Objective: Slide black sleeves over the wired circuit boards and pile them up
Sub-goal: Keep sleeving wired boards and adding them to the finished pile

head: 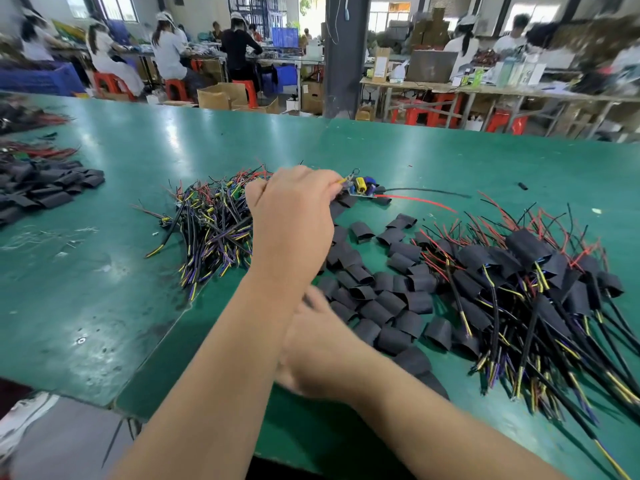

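at a green table (104,209), the left hand (294,209) pinches the wires of a bare circuit board (362,191) at the far edge of the scattered black sleeves (374,292), between a heap of unsleeved boards (214,223) and a pile of sleeved boards (519,289). the right hand (311,344) is blurred beneath the left forearm, beside the sleeves, and whether it holds anything cannot be told.

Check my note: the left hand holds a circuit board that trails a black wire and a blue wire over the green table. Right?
Not quite. The head view shows the left hand holding the circuit board, which trails a black wire and a red wire, not a blue one, over the green table.
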`<state>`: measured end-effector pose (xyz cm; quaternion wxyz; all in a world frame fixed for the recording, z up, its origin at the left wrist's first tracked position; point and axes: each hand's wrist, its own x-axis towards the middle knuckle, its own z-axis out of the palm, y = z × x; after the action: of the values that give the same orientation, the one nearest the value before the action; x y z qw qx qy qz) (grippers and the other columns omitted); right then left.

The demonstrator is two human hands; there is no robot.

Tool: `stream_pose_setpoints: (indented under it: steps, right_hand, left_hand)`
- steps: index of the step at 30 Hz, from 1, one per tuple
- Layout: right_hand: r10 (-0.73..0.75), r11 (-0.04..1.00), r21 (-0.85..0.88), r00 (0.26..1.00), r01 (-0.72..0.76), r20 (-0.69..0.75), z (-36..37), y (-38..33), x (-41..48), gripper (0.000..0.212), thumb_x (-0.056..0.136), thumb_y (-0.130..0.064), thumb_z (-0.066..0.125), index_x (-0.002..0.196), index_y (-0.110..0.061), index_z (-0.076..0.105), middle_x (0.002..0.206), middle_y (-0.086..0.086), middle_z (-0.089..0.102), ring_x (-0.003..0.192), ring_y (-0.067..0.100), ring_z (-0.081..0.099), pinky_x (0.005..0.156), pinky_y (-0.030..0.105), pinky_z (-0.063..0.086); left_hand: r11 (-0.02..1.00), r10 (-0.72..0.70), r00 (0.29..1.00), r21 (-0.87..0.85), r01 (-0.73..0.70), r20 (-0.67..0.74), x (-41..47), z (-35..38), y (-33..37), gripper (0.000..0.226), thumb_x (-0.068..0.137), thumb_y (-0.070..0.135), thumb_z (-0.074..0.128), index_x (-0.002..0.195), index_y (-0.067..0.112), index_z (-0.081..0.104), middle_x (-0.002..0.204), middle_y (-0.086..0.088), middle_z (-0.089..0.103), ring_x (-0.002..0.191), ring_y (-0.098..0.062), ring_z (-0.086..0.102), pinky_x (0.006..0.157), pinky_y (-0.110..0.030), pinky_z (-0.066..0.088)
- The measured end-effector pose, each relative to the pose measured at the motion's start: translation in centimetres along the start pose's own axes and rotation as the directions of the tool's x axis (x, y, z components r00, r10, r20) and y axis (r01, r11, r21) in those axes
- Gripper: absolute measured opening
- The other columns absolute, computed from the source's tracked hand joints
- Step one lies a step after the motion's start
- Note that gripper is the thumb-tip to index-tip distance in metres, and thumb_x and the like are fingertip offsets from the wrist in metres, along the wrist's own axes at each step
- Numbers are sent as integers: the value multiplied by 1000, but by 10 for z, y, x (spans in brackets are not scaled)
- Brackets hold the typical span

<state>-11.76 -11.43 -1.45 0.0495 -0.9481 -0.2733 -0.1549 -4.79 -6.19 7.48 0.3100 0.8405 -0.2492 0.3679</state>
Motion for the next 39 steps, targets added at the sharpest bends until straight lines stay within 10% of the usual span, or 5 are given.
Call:
stream_pose_setpoints:
  steps: [4, 11, 19, 26, 39]
  right_hand:
    - [14, 945, 313, 965, -98, 262, 1, -14, 25, 19, 95, -17, 50, 102, -4, 63, 99, 11, 57, 100, 25, 43, 100, 40, 23]
    - [219, 954, -239, 964, -179, 151, 3, 41, 10, 25, 89, -15, 47, 102, -20, 67, 107, -1, 61, 106, 25, 53, 101, 41, 23]
    - [623, 781, 143, 775, -608, -103, -14, 102, -25, 15, 91, -31, 54, 97, -30, 67, 119, -9, 62, 120, 17, 49, 91, 36, 30]
    - [812, 580, -231, 579, -782, 77, -13, 167, -27, 41, 97, -16, 44, 138, -15, 42, 137, 10, 49, 124, 33, 45, 100, 41, 35]
    - [778, 628, 28, 628, -778, 3, -21, 169, -20, 26, 78, -10, 65, 65, -19, 44, 79, 6, 56, 79, 29, 53, 71, 32, 47]
  left_hand:
    - [999, 20, 1000, 25, -20, 12, 4, -7, 3, 22, 98, 24, 49, 99, 29, 71, 87, 3, 63, 92, -22, 54, 71, -32, 14]
    - [999, -38, 999, 3, 38, -11, -9, 1, -18, 21, 93, 22, 52, 98, 22, 72, 90, 0, 68, 93, -25, 59, 77, -35, 21]
    - [978, -208, 978, -1, 208, -15, -64, 39, -51, 17, 90, 16, 56, 94, 18, 72, 84, 0, 70, 80, -26, 63, 75, -36, 24]
    - [968, -246, 967, -67, 242, -64, -69, 44, -63, 15, 91, 15, 56, 91, 17, 71, 79, 3, 69, 74, -24, 62, 71, -30, 18]
    - [963, -257, 965, -95, 251, -51, -74, 47, -69, 18, 92, 18, 53, 91, 19, 70, 78, 6, 68, 73, -22, 60, 71, -29, 17]
